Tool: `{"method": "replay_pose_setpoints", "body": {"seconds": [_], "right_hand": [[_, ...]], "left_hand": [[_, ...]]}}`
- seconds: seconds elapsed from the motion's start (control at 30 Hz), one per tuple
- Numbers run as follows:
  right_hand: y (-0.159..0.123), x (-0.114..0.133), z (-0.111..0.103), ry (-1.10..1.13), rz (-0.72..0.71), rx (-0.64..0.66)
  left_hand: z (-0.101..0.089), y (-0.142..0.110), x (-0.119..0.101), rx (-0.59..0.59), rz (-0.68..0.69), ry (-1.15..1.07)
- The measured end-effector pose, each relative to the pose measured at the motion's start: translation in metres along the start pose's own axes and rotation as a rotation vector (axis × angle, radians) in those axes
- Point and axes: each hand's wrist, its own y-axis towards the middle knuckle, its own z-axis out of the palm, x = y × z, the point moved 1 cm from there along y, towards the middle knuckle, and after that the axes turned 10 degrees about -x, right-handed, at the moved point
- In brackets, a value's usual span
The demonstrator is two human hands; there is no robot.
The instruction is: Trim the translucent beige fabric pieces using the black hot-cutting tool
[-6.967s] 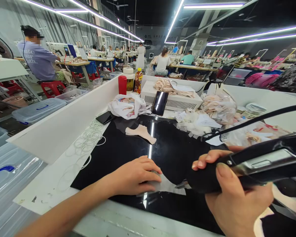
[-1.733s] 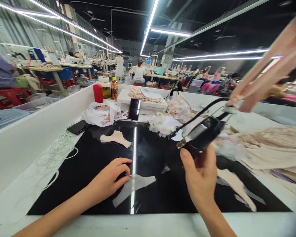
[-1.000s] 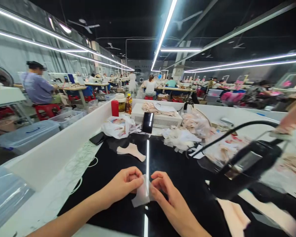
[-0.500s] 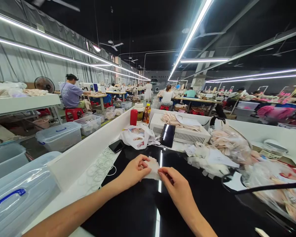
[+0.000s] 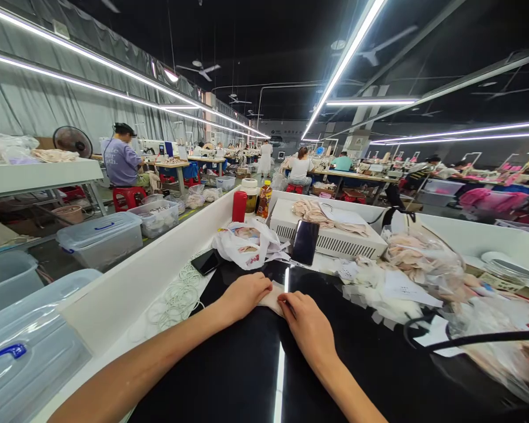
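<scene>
A small pale beige fabric piece (image 5: 272, 298) lies between my hands, low over the glossy black tabletop (image 5: 229, 370). My left hand (image 5: 245, 295) pinches its left edge, thumb and fingers together. At the right edge, my right hand (image 5: 306, 320) grips the piece between thumb and fingertips. Parts of the fabric are covered by the fingers. Beyond the hands lie a white plastic bag (image 5: 247, 242) and a dark phone (image 5: 305, 242) leaning on a white vented box (image 5: 339, 242).
White cord loops (image 5: 176, 299) and another phone (image 5: 206, 262) lie on the left. A red container (image 5: 238, 206), a jar (image 5: 249, 197) and a bottle (image 5: 264, 200) stand at the back corner. Bagged fabric (image 5: 418, 252) and a black cable (image 5: 480, 339) occupy the right. Low white walls (image 5: 158, 255) edge the table.
My left hand has turned, its fingers closing further over the fabric's left edge. The fabric now lies at a slant and less of it shows. My right hand keeps its pinch. The view shifted slightly.
</scene>
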Motion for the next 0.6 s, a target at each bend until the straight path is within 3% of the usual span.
{"method": "replay_pose_setpoints", "body": {"seconds": [0.2, 0.4, 0.6], "right_hand": [[-0.002, -0.002, 0.007, -0.098, -0.041, 0.026], [-0.002, 0.000, 0.009, -0.145, -0.077, -0.009], [-0.007, 0.019, -0.014, -0.072, -0.131, -0.082]], "left_hand": [[0.008, -0.001, 0.003, 0.043, 0.030, 0.108], [0.011, -0.003, 0.005, 0.010, 0.034, 0.147], [0.010, -0.003, 0.007, -0.046, 0.069, 0.152]]}}
